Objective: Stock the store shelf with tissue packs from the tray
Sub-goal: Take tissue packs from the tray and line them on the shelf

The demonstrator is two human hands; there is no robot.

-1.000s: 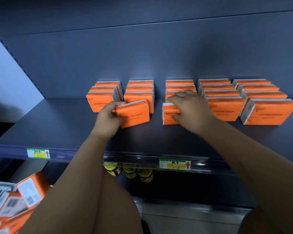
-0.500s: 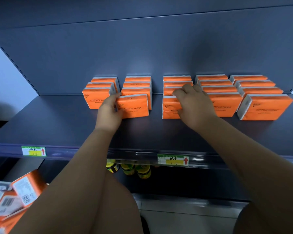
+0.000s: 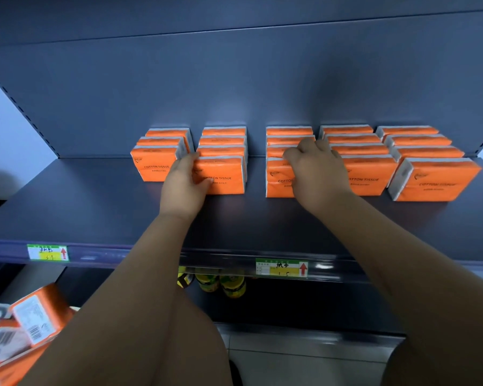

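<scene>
In left hand (image 3: 183, 189), tilted pack (image 3: 225, 174) now upright; under right hand (image 3: 317, 174), other pack (image 3: 276, 183) further back.

The dark blue shelf (image 3: 95, 213) holds orange tissue packs (image 3: 435, 182). They stand on their edges in five rows that run from front to back. The row on the far left has three packs. The other rows have four each. Two price tags (image 3: 48, 252) stick to the shelf's front edge.
</scene>
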